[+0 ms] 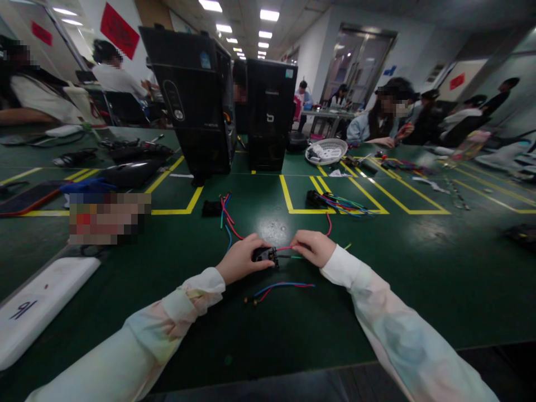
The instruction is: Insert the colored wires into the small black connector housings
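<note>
My left hand (246, 258) is closed around a small black connector block (266, 255), thumb below and fingers above. From the block's right side run a red wire (285, 248) and a dark and green wire (295, 257). The fingers of my right hand (315, 247) pinch the red wire just right of the block. A blue and a red wire with brass-coloured ends (272, 290) lie on the table below my hands. Behind my left hand is another small black block (212, 208), beside red, green and blue wires (226, 211).
Two black computer towers (268, 111) stand at the back. A bundle of coloured wires (341, 204) lies behind my right hand, with a white basket (326, 151) farther back. At left are a white case (46, 304) and a dark tablet-like item (31, 198). People sit around the green table (419, 268).
</note>
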A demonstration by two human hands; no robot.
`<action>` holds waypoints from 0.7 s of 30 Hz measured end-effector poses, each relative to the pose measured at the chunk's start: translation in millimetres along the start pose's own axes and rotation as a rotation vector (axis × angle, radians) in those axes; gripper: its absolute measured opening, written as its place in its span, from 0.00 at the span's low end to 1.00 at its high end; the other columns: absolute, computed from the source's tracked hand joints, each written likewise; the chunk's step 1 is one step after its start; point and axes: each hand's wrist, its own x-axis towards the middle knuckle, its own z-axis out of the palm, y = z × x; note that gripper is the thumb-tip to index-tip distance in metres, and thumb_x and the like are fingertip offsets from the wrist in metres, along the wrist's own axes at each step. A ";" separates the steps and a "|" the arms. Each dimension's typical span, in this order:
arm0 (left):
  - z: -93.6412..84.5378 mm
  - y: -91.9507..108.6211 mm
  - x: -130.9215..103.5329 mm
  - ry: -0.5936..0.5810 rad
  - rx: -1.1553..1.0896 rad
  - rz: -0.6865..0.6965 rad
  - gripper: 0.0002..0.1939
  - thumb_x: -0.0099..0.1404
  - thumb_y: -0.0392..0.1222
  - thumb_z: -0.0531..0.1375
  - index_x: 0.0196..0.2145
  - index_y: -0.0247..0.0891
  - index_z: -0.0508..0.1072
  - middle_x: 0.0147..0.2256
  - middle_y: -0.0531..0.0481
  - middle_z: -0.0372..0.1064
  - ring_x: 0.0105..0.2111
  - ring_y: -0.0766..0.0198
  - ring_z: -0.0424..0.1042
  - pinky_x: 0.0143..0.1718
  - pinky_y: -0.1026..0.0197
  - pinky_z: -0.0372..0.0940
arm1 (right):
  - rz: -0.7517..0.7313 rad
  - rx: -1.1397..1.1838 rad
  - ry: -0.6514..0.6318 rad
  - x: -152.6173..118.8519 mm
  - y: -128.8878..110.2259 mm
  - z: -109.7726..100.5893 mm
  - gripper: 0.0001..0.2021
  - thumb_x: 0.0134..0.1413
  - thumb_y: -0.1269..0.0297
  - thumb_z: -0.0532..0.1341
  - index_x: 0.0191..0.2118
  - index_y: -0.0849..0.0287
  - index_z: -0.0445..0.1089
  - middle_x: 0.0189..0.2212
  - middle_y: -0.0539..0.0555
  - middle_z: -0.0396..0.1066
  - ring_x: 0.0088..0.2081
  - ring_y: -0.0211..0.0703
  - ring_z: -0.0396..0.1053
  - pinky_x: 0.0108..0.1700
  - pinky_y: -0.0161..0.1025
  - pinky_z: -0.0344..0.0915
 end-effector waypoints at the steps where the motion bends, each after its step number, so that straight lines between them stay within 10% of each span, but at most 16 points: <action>1: 0.2 -0.2 0.1 0.000 0.002 0.002 0.20 0.55 0.53 0.60 0.43 0.40 0.70 0.34 0.52 0.60 0.31 0.66 0.63 0.31 0.65 0.58 | -0.020 -0.038 0.039 0.6 -3.4 -2.2 0.06 0.55 0.68 0.53 0.29 0.60 0.65 0.26 0.52 0.66 0.30 0.38 0.63 0.32 0.34 0.54; 6: 0.3 -1.0 0.0 0.005 0.009 0.002 0.21 0.55 0.53 0.60 0.43 0.41 0.69 0.34 0.52 0.59 0.31 0.66 0.63 0.30 0.65 0.58 | -0.030 -0.139 0.130 1.6 -11.2 -6.1 0.08 0.57 0.66 0.51 0.30 0.60 0.65 0.28 0.53 0.67 0.33 0.40 0.63 0.33 0.36 0.52; 13: -0.1 0.3 0.0 0.006 -0.001 0.000 0.20 0.55 0.53 0.60 0.42 0.40 0.70 0.33 0.52 0.60 0.30 0.66 0.62 0.30 0.65 0.58 | 0.044 0.046 -0.060 -0.8 2.8 2.9 0.05 0.52 0.71 0.54 0.27 0.60 0.63 0.24 0.50 0.64 0.27 0.35 0.61 0.30 0.32 0.53; 21: -0.4 0.3 0.4 0.004 0.000 -0.001 0.21 0.55 0.53 0.60 0.43 0.40 0.70 0.33 0.52 0.60 0.29 0.66 0.62 0.29 0.66 0.57 | 0.000 -0.101 0.124 0.5 -12.6 -4.0 0.02 0.49 0.72 0.54 0.29 0.60 0.62 0.25 0.50 0.64 0.30 0.38 0.62 0.33 0.35 0.52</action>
